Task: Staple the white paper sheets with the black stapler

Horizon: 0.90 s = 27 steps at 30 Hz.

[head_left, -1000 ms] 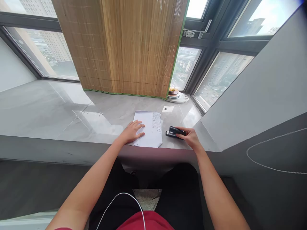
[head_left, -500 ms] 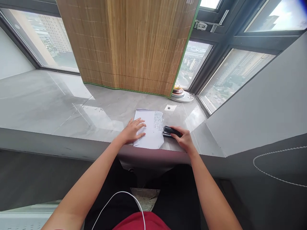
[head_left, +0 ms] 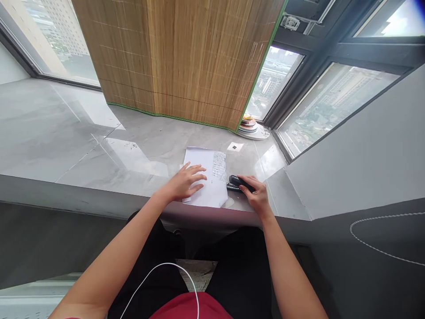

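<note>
A white sheet of paper lies on the grey stone sill near its front edge. Its upper right part carries a dense patch of small dark marks, which look like staples. My left hand rests over the left side of the sheet, fingers spread. To the right of the paper, my right hand grips a black stapler. The stapler's nose points left and meets the sheet's right edge; whether the paper sits between its jaws I cannot tell.
Beyond the paper, a small white slip bears dark bits. A stack of plates stands in the window corner. The bamboo blind hangs down to the sill. Bits of debris lie on the left; a beaded cord hangs at right.
The view has shifted slightly. My left hand has slid a little further over the sheet, and the stapler has drawn slightly right, still in my right hand.
</note>
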Motion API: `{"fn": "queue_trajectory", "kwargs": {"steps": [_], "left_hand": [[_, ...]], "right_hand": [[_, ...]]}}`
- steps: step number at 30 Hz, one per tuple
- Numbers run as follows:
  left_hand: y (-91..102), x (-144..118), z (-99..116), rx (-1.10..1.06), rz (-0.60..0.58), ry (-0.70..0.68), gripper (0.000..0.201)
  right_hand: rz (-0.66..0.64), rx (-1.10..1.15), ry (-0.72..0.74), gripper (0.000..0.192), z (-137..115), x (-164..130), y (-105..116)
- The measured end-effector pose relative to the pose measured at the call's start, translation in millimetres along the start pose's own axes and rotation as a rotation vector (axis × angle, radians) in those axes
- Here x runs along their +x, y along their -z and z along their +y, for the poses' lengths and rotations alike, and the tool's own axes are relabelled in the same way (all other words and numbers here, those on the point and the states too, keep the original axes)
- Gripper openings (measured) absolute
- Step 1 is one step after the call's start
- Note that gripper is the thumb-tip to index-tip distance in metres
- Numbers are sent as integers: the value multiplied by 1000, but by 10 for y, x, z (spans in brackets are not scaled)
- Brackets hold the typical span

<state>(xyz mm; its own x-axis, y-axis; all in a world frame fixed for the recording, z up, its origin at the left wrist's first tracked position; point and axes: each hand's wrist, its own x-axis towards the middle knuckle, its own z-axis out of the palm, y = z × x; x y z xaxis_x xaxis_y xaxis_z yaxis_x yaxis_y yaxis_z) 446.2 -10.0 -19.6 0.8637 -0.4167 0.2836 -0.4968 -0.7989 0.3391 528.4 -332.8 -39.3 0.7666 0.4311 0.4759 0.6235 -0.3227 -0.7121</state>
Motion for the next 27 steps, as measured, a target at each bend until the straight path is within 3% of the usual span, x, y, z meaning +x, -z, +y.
{"fn": "queue_trajectory", "kwargs": {"steps": [5, 12, 18, 22, 27], "left_hand": [[-165, 181, 301, -7, -167, -143, 45], [-330, 277, 459, 5, -249, -97, 49], [-199, 168, 264, -33, -197, -12, 50], [-152, 51, 96, -41, -250, 8, 55], [-244, 53, 170, -20, -202, 21, 52]], "right_hand": [[8, -52, 40, 30, 9, 4, -7], [4, -136, 99, 31, -26, 20, -45], [-25, -157, 141, 34, -23, 16, -77], [-46, -162, 162, 36, -40, 38, -151], [-46, -247, 234, 40, -104, 118, -319]]}}
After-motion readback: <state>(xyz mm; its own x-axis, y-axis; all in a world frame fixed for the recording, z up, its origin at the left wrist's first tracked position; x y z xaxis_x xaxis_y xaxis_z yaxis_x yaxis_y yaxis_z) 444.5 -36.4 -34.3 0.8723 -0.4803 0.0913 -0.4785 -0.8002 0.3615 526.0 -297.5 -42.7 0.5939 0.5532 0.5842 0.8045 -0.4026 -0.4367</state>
